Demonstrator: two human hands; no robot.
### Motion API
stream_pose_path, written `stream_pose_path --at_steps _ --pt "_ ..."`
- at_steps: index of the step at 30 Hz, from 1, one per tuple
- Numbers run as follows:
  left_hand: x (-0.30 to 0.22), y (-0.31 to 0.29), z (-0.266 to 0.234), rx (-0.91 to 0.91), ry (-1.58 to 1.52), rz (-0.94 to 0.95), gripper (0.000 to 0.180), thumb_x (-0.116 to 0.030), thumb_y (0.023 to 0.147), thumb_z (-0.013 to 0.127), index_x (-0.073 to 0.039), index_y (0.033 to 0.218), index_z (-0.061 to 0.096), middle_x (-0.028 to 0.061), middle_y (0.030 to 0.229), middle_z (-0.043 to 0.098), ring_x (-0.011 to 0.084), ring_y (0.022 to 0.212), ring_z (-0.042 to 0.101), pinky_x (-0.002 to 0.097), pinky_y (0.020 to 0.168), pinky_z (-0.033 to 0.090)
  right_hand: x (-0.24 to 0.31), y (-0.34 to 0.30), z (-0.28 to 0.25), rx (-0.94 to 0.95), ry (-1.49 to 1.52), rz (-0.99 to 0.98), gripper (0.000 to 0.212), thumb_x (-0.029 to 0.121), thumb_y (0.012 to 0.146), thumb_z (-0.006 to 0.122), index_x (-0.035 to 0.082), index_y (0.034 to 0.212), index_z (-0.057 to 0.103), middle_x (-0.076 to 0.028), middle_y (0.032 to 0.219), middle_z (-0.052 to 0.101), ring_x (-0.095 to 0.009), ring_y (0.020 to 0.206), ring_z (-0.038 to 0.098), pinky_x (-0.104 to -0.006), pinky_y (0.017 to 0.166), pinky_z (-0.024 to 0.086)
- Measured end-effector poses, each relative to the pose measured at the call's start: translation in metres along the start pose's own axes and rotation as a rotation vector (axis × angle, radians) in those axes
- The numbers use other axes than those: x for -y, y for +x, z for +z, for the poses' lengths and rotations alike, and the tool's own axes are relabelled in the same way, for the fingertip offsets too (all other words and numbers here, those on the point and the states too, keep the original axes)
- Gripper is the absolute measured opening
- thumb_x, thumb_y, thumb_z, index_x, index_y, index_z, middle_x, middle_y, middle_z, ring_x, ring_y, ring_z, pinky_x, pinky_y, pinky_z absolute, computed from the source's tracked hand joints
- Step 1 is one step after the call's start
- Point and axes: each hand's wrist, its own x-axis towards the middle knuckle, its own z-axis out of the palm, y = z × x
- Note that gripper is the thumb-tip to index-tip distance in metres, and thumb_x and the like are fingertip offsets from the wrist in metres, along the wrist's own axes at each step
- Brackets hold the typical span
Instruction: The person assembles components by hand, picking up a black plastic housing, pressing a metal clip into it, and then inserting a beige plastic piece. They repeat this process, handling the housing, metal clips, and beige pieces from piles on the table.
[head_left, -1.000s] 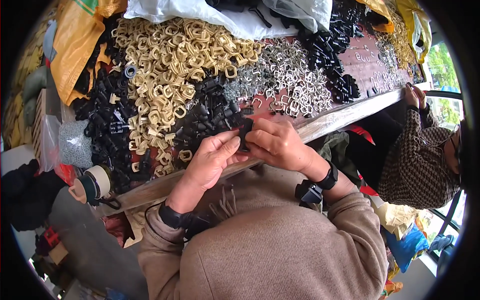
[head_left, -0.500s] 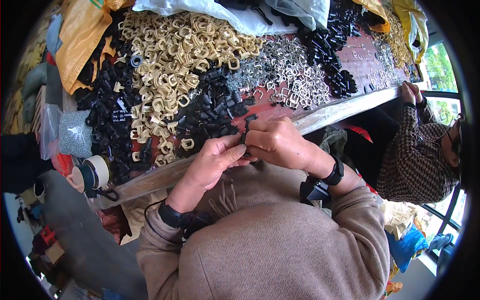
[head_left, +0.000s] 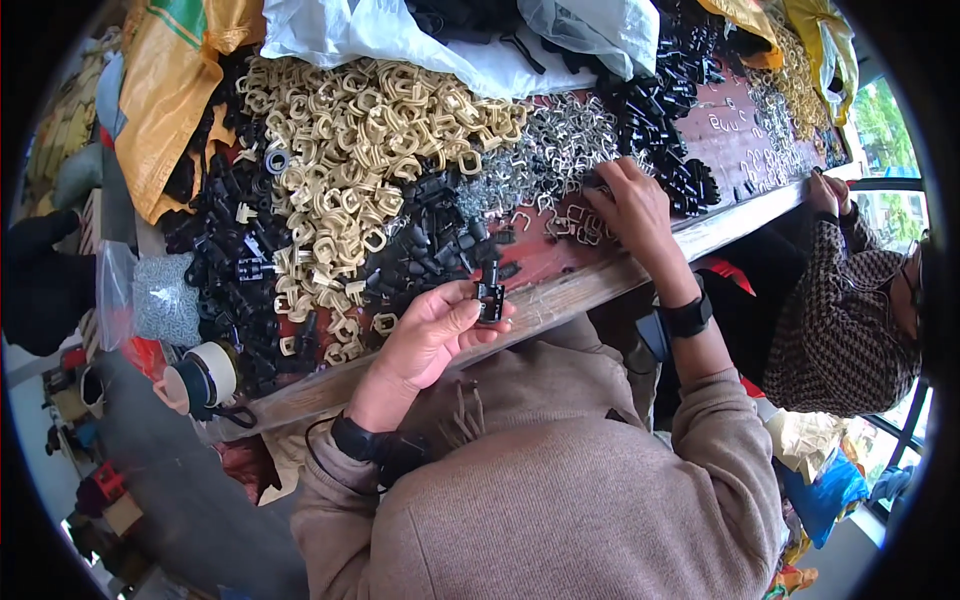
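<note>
My left hand (head_left: 440, 325) is closed around a small black plastic part (head_left: 490, 296), held up just over the table's front edge. A narrow stem points upward from its wider, slotted lower end. My right hand (head_left: 640, 208) reaches forward over a spread of silvery U-shaped metal clips (head_left: 578, 222). Its thumb and fingers are apart, with the tips down among the clips; nothing plainly shows in them. Between my hands and farther left lie loose black plastic parts (head_left: 425, 245), beside a big heap of beige plastic rings (head_left: 335, 190).
A wooden rail (head_left: 560, 290) edges the table. Toward the left stand a roll-shaped cup (head_left: 205, 375) and a clear bag of small metal pieces (head_left: 163, 300). Sacks (head_left: 165, 110) and white plastic sheeting (head_left: 350, 35) line the back. At the right, another person (head_left: 840, 310) sits working.
My right hand has let go of the black part and moved forward and right to the metal clips. My left hand keeps the part, now in plain sight.
</note>
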Motion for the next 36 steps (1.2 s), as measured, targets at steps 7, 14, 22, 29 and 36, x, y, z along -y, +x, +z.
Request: stream_pose_path --at_steps 7,14,22,29,36 --pt "0.001 0.004 -0.002 -0.014 -0.011 -0.001 0.029 -0.014 0.083 0.051 0.003 0.106 0.045 0.0160 0.100 0.055 0.0206 0.083 0.058 0.0260 0.071 0.049 -0.015 0.004 0.017 0.052 -0.043 -0.007 0.008 0.010 0.075 0.055 0.003 0.078 0.056 -0.009 0.072 0.054 -0.027 0.056 0.052 -0.0301 0.050 0.041" --pt "0.006 -0.004 0.000 -0.032 -0.029 0.056 0.027 -0.015 0.083 0.051 0.000 0.105 0.048 0.0136 0.099 0.056 0.0192 0.084 0.057 0.0266 0.071 0.048 -0.009 -0.007 0.004 -0.003 0.617 0.251 0.014 0.012 0.082 0.051 0.000 0.085 0.058 -0.001 0.066 0.052 -0.012 0.051 0.048 -0.0239 0.049 0.039" --pt "0.007 -0.008 0.009 -0.043 -0.042 0.208 0.025 -0.016 0.083 0.051 -0.002 0.104 0.050 0.0104 0.099 0.056 0.0153 0.090 0.054 0.0265 0.075 0.045 0.057 -0.026 -0.005 0.321 1.253 0.330 0.017 0.008 0.085 0.048 -0.003 0.094 0.055 0.001 0.066 0.052 -0.006 0.058 0.048 -0.0193 0.052 0.039" --pt "0.006 -0.001 0.008 0.032 -0.066 0.355 0.026 -0.017 0.083 0.052 -0.002 0.103 0.050 0.0101 0.102 0.055 0.0167 0.093 0.053 0.0299 0.085 0.040 0.099 -0.023 -0.005 0.342 0.916 0.045 0.016 0.007 0.085 0.047 0.000 0.099 0.052 -0.003 0.072 0.057 -0.008 0.067 0.057 -0.0222 0.057 0.045" --pt "0.002 0.003 -0.001 0.011 -0.092 0.414 0.027 -0.018 0.081 0.054 -0.002 0.101 0.049 0.0123 0.103 0.053 0.0208 0.100 0.050 0.0378 0.091 0.036 0.101 -0.019 0.013 0.297 1.032 -0.026 0.014 0.010 0.086 0.045 0.002 0.097 0.050 -0.002 0.074 0.056 -0.007 0.062 0.054 -0.0212 0.053 0.043"
